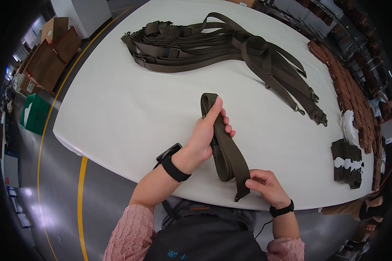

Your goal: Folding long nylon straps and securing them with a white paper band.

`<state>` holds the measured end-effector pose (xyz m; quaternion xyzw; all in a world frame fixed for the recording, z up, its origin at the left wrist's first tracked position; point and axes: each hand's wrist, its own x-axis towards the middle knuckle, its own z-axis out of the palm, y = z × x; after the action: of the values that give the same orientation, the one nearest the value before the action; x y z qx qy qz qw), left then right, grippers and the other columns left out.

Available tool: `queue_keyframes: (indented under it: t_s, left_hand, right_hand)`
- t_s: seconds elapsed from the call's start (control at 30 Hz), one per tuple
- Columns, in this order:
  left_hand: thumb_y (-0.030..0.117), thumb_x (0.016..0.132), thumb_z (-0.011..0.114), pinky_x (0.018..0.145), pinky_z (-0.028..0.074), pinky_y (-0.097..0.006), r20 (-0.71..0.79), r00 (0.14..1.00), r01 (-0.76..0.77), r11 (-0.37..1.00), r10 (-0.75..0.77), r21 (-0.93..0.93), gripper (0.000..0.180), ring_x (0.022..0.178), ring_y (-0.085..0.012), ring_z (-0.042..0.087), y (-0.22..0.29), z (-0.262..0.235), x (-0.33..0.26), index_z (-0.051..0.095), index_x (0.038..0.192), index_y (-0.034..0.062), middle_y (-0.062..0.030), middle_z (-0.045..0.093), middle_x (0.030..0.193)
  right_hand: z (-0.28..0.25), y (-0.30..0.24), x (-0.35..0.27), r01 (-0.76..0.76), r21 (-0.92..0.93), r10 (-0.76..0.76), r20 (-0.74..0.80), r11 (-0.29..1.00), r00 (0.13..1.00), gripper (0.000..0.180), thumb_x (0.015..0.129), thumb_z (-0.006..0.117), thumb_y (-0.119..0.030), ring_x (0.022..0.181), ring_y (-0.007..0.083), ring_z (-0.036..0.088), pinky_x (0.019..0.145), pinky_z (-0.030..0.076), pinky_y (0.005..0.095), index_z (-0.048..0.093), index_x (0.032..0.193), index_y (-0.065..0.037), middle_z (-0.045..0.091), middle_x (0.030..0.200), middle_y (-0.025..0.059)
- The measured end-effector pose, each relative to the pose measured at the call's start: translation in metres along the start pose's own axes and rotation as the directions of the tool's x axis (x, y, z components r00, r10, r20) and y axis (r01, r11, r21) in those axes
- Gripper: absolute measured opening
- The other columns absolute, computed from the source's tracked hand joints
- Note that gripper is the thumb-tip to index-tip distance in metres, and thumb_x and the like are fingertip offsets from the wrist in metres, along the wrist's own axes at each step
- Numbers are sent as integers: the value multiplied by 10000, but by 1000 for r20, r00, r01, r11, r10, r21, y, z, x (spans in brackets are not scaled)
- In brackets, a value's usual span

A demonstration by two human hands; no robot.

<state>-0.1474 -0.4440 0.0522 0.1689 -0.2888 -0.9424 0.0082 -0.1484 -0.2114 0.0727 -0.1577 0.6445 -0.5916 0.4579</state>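
Observation:
I hold a folded olive-brown webbing strap (225,148) above the near edge of a white table (117,108). My left hand (207,132) grips its upper loop, thumb up along the fold. My right hand (265,186) pinches the lower end of the strap between thumb and fingers. A black band sits on each wrist. At the far side of the table lies a large pile of the same brown straps (204,45) with metal clips at their ends.
A row of brown pieces (350,93) runs along the table's right edge, with a stack of dark folded items (347,163) and white pieces beside it. Cardboard boxes (52,48) and a green bin (34,114) stand on the floor at left. Yellow floor lines curve round the table.

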Motion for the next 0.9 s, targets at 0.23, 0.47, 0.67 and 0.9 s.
queue_keyframes:
  t_s: [0.23,0.47,0.67,0.9]
  left_hand:
    - [632,858,512,539,465,-247,-118,988,115,984,-99,135,518,559,-89,485,-12,25,-4,484,869,115,5,495,726]
    - [717,826,453,539,442,-238,148,966,193,973,-211,127,585,580,-106,508,-22,5,-1,459,812,132,8,479,720]
    - [706,830,456,734,542,-332,70,994,88,996,-88,1,581,814,-188,623,-19,5,1,476,881,128,-36,530,861]
    - [717,823,448,652,507,-282,166,981,111,993,-101,-48,594,648,-115,534,-17,6,0,467,889,126,6,490,753]
  right_hand:
    - [-17,-37,-4,86,89,-77,-95,992,993,104,868,618,-101,465,28,421,396,305,181,554,857,-20,619,731,61]
    - [-4,-81,13,609,475,-565,-252,635,786,286,985,434,-224,830,230,664,690,537,305,479,1119,25,621,988,163]
    - [22,-30,13,365,213,-353,-93,906,931,310,982,454,-256,946,261,636,856,504,379,491,1103,28,622,1042,174]
    - [27,-11,13,341,321,-312,-137,884,940,272,984,452,-252,946,256,635,860,500,379,497,1047,9,625,1040,166]
